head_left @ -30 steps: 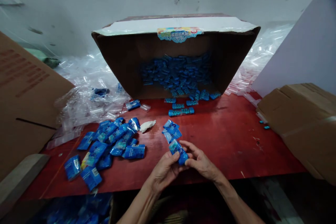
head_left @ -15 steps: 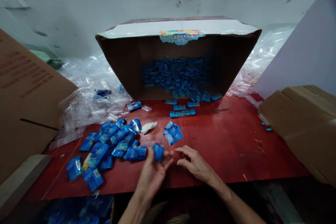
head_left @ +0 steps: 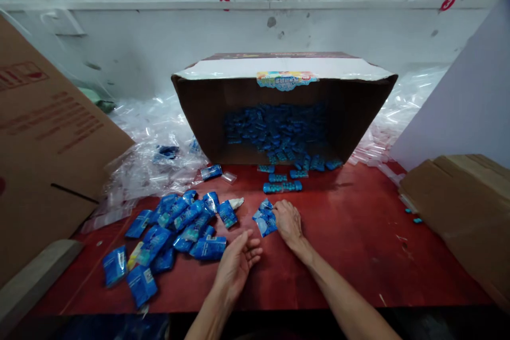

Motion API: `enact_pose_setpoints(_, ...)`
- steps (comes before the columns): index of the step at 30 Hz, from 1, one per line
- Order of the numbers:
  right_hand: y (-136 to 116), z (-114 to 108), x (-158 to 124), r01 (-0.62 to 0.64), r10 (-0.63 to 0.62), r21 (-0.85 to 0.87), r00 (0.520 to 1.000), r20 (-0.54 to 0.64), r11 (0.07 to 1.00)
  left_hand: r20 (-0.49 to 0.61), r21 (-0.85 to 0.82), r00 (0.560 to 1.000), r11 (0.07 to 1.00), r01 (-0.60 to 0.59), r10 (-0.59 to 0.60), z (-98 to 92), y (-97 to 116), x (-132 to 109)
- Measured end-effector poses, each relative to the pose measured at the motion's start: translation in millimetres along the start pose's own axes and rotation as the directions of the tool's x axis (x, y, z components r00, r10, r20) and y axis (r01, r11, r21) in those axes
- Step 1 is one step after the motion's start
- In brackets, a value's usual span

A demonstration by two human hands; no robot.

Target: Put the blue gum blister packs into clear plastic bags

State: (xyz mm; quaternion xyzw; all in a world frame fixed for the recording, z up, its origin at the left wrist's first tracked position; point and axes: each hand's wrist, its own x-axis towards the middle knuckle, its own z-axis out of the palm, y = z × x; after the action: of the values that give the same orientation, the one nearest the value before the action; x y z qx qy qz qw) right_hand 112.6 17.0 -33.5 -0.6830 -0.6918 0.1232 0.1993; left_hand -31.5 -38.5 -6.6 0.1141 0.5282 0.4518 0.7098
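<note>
My right hand (head_left: 289,221) is closed at the fingertips on the right edge of the flat blue printed wrappers (head_left: 263,224) lying on the red table; how many it grips is hidden. To their left, my left hand (head_left: 239,256) holds nothing, palm turned up and fingers loosely curled but apart. Close by its fingers lies a filled blue packet (head_left: 228,214), against a crumpled white scrap (head_left: 237,203). A loose heap of similar blue packets (head_left: 187,218) spreads over the left of the table.
A cardboard box (head_left: 368,117) on its side holds many small blue tubes (head_left: 279,127), several spilling out front. Clear plastic tubes (head_left: 147,143) pile up at back left, pink-tinted ones (head_left: 376,143) at right. Cartons stand at left (head_left: 59,117) and right (head_left: 458,207).
The blue packet has left my left hand and lies by the white scrap. My right hand has moved forward onto the flat wrappers. The head view has tilted up.
</note>
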Motion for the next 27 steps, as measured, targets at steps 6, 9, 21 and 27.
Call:
enact_pose_setpoints(6,-4,-27,-28,0.216,-0.204,0.148,0.975,-0.090,0.965,0.049,0.120,0.979,0.972,-0.202,0.197,22.1,-7,18)
enact_pose_setpoints(9,-6,-30,-35,0.234,-0.204,0.328,0.971,-0.124,0.915,0.045,0.179,0.967,0.950,-0.256,0.252,25.6,-11,27)
enact_pose_setpoints(21,4,-14,-9,-0.024,0.010,0.431,0.999,0.035,0.902,0.061,0.089,0.997,0.994,-0.055,0.050,11.3,-17,17)
enact_pose_setpoints(27,3,-25,-12,0.010,0.009,0.390,0.999,-0.046,0.921,0.065,0.001,0.995,0.997,-0.081,0.080,5.1,-11,10)
